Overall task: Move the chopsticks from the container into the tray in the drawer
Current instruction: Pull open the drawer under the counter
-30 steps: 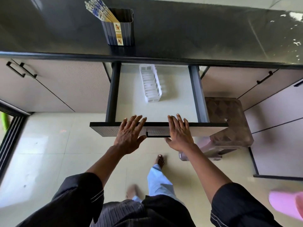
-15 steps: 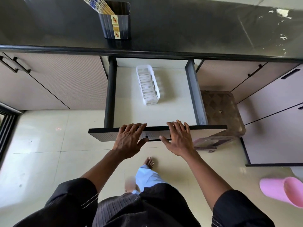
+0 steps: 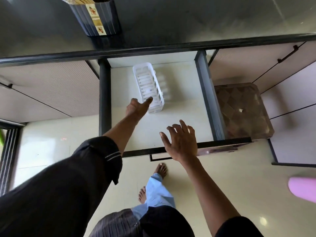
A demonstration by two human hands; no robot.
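Observation:
A dark ribbed container [image 3: 98, 19] stands on the dark counter at the top left, with chopsticks [image 3: 82, 0] just showing at the frame's top edge. The drawer [image 3: 179, 117] below is pulled out. In it lies a white slotted tray [image 3: 148, 84], set at a slant. My left hand [image 3: 138, 107] reaches into the drawer, and its fingers touch the tray's near end. My right hand [image 3: 182, 140] hovers over the drawer's front edge, fingers spread, holding nothing.
A brown patterned stool [image 3: 242, 110] stands right of the drawer. Closed cabinet doors [image 3: 51, 89] flank the drawer on both sides. A pink object [image 3: 302, 189] lies on the floor at the right edge. My bare feet [image 3: 160, 170] are below the drawer front.
Both hands left the drawer front. My left hand went forward into the drawer to the tray's near end, and my right hand lifted above the front edge. The view moved closer.

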